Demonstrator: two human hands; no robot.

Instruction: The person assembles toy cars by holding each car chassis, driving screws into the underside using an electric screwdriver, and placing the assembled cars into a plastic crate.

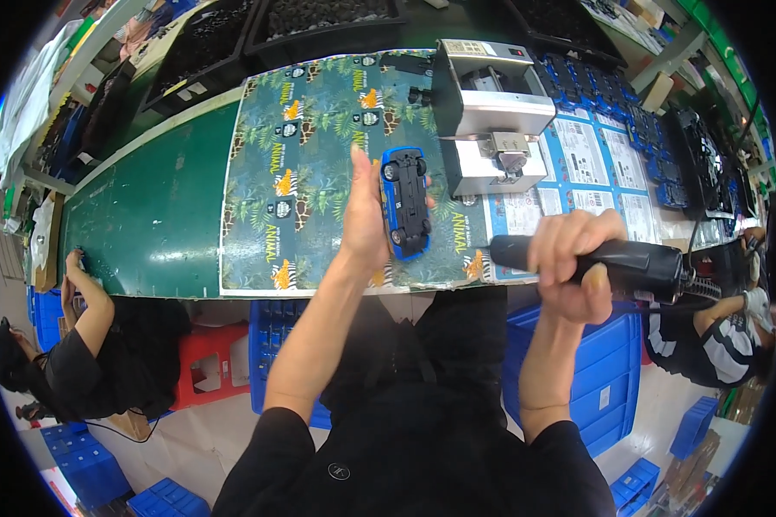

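My left hand (pixel 364 211) holds a blue toy car (pixel 408 205) upright over the table, its black underside and wheels facing me. The thumb lies along its left side, and fingertips show at its right edge. In my right hand (pixel 575 263) is a black corded electric screwdriver (pixel 636 269), held nearly level with its fingers wrapped round the body. Its blunt front end points left toward the car, a short way apart from it. No bit can be made out at that end. Beyond the hands stands a silver metal screw feeder (pixel 495 168).
Printed jungle-pattern sheets (pixel 319 172) cover the green table (pixel 155 207). Rows of blue car parts (pixel 578 82) lie at the back right, beside a black tray of parts (pixel 703 159). Blue crates (pixel 591 370) stand below the table edge. Other people sit at left and right.
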